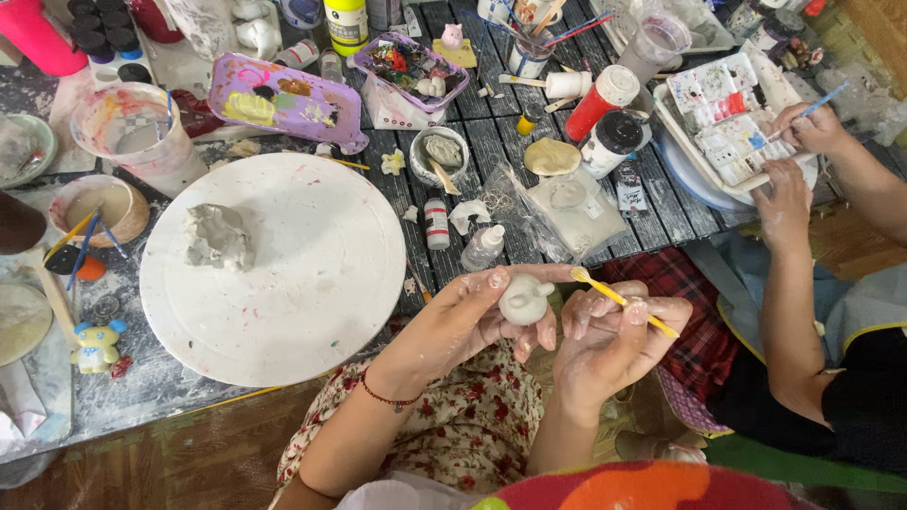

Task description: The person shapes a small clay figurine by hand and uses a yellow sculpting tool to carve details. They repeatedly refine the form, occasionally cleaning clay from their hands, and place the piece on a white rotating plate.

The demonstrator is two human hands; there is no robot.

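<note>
My left hand [482, 316] cups a small white clay figure [525, 298] over my lap, just off the table's near edge. My right hand [614, 331] pinches a thin yellow-handled brush [624, 300] whose tip rests close to the figure's top. A large round white board [312, 274] lies on the table to the left, with a grey lump of clay [219, 236] on it.
Another person sits at right, one hand [811, 127] holding a blue brush over a white paint palette [732, 118]. Paint bottles [605, 99], a purple palette tray [283, 99], a water tub [142, 132], bowls and a small painted figurine [97, 345] crowd the table.
</note>
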